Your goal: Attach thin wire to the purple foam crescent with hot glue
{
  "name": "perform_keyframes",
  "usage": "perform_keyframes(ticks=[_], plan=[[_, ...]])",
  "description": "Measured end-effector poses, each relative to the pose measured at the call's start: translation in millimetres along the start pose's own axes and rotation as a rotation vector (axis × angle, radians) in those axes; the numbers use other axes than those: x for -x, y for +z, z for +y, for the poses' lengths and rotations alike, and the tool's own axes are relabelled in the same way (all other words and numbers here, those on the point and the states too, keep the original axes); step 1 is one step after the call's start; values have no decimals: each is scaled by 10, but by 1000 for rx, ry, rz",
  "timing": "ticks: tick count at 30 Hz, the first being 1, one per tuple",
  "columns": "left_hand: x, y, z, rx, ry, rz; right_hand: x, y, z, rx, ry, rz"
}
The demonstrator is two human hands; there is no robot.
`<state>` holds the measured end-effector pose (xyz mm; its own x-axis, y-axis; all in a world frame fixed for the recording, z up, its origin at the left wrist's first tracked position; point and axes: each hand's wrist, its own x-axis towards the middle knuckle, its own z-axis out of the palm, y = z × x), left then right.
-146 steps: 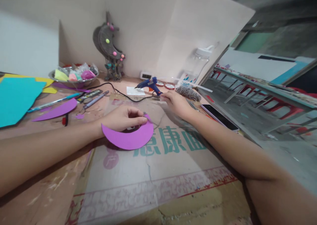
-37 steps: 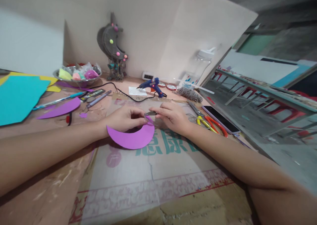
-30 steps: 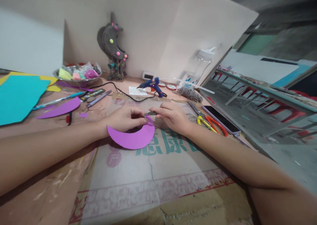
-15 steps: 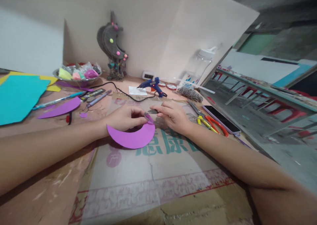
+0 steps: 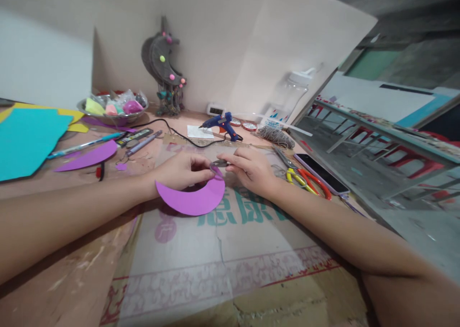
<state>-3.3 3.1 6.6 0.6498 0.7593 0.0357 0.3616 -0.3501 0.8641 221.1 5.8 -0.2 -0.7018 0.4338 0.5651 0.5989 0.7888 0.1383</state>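
Observation:
My left hand [image 5: 181,171] pinches a purple crescent of paper [image 5: 196,200] near its upper right tip, thumb against fingers. The crescent's wide curve hangs toward me, a little above the cardboard. In my right hand [image 5: 251,169] is a small, dark grey pointed metal tool [image 5: 221,163]; the fingers hide most of it, so I cannot tell its exact kind. Its point is at the crescent's tip, close to my left fingers. Beneath both hands lies a printed cardboard sheet [image 5: 251,245] with green characters.
Beyond my hands stands a blue glue gun [image 5: 223,124] with a black cord. Orange-and-yellow-handled tools [image 5: 302,176], a phone [image 5: 321,173] and grey twine [image 5: 276,137] lie right. Turquoise paper [image 5: 32,142], a bowl of clay [image 5: 111,116] and a grey moon ornament [image 5: 161,61] are left.
The metal tool's point has shifted slightly left and now overlaps the crescent's tip. My left hand and the paper have hardly moved.

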Motion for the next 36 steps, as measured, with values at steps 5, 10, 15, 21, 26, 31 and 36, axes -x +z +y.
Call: perform_keyframes(ticks=[5, 10, 15, 21, 26, 31, 36], plan=[[13, -3, 40, -12, -6, 8, -12, -2, -34, 62, 12, -13], [13, -4, 42, -8, 7, 3, -10, -5, -21, 80, 7, -18], [6, 4, 10, -4, -2, -2, -7, -4, -16, 59, 8, 2], [13, -1, 22, -8, 5, 1, -13, -5, -23, 64, -12, 16], [18, -1, 24, 3, -14, -3, -11, -4, -18, 83, 6, -7], [11, 6, 14, 2, 0, 1, 4, 7, 1, 73, 6, -7], [6, -1, 8, 4, -2, -6, 2, 6, 5, 69, 21, -32]])
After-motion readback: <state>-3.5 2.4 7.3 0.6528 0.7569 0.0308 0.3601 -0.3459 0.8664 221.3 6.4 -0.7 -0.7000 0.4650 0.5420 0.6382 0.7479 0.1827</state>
